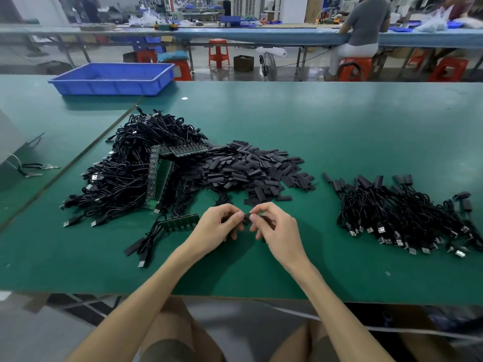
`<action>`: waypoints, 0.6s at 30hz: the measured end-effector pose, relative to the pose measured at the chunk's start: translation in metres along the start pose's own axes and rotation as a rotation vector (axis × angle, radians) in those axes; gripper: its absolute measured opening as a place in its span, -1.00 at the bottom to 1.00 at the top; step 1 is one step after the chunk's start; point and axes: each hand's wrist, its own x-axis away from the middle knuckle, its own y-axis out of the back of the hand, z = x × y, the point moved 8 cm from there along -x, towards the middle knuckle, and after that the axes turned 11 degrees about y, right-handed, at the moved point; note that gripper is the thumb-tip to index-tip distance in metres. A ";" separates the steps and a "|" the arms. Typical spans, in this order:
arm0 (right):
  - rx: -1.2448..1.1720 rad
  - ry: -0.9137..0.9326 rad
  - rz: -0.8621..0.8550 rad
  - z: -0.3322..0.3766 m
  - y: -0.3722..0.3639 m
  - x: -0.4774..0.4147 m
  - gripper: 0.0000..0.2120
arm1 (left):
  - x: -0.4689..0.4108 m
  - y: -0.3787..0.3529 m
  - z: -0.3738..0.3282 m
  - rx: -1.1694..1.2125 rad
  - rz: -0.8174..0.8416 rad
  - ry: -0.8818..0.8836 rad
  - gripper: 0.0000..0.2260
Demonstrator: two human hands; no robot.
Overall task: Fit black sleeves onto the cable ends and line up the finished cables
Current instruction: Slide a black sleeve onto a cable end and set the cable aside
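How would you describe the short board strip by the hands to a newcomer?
On the green table, find the big cable pile on the left and follow it to its near edge. Just left of the left hand lies the short board strip. Unlike the longer strips within the pile, it lies on bare table, outside the heap.

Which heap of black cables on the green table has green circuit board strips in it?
The larger heap of black cables left of the loose black sleeves; the smaller right heap shows cables and plugs only.
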 end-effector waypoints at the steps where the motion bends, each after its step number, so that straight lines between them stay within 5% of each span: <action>1: 0.051 0.023 0.013 0.002 -0.001 0.000 -0.91 | -0.001 0.001 -0.001 -0.012 -0.007 0.010 -0.82; 9: 0.464 0.168 0.020 0.018 -0.002 0.002 -0.79 | -0.005 -0.001 -0.004 -0.085 0.023 0.069 -0.81; 18: 0.420 0.175 0.036 0.022 -0.002 0.003 -0.82 | -0.002 -0.001 0.000 0.005 0.020 0.058 -0.84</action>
